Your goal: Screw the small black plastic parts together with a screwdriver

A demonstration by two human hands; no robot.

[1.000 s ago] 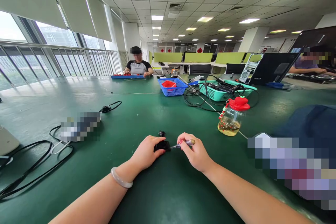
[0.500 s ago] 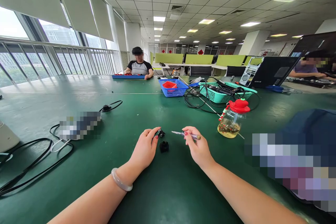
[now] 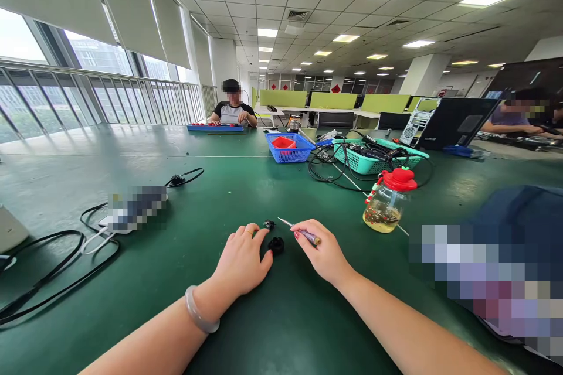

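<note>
My left hand (image 3: 241,261) lies on the green table (image 3: 272,328), fingers stretched toward a small black part (image 3: 276,244) that sits just right of its fingertips. A second, smaller black part (image 3: 268,224) lies slightly farther away. My right hand (image 3: 321,252) pinches a thin screwdriver (image 3: 299,230), whose metal tip points left toward the smaller part. The two hands are about a hand's width apart, with the black parts between them.
A glass jar with a red lid (image 3: 387,200) stands right of my hands. Black cables (image 3: 57,258) lie at the left. A blue basket (image 3: 290,146) and a teal basket (image 3: 373,158) sit farther back. A person (image 3: 232,108) sits at the far end, another person (image 3: 519,114) at the right.
My left hand let go of the small piece it pinched and came down flat beside the larger black part. My right hand lowered the screwdriver toward the table.
</note>
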